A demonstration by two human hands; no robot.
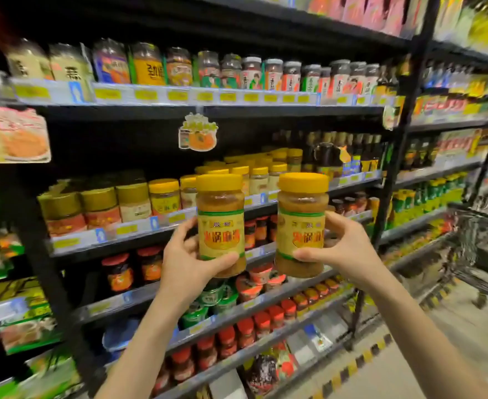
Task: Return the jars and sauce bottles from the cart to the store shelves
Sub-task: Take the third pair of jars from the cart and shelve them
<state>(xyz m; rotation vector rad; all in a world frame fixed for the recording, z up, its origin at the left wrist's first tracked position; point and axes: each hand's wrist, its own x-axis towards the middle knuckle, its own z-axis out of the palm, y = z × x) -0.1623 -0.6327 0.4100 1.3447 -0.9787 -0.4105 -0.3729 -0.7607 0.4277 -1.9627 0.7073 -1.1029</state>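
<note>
Holding 2 identical jars upright in front of the shelves, the person carries 1 in each hand. The left jar (221,226) and the right jar (301,224) are side by side and not touching, level with the middle shelf (139,226). A row of matching yellow-lidded jars (266,171) stands on that shelf. Each held jar has a wide yellow lid, a clear body filled with tan paste, and a paper label around the waist.

Handling, as judged: a full jar is probably rigid and fairly heavy. The frame does not show whether the wall is glass or plastic, so treat it as breakable. The smooth wall may slip; the label band offers the better hold.

The left hand (188,257) is clamped on the lower half of the left jar, thumb across the label front, fingers round the left side. The right hand (343,249) grips the right jar likewise, thumb at the label's lower edge. The cart (484,240) stands at far right.
</note>
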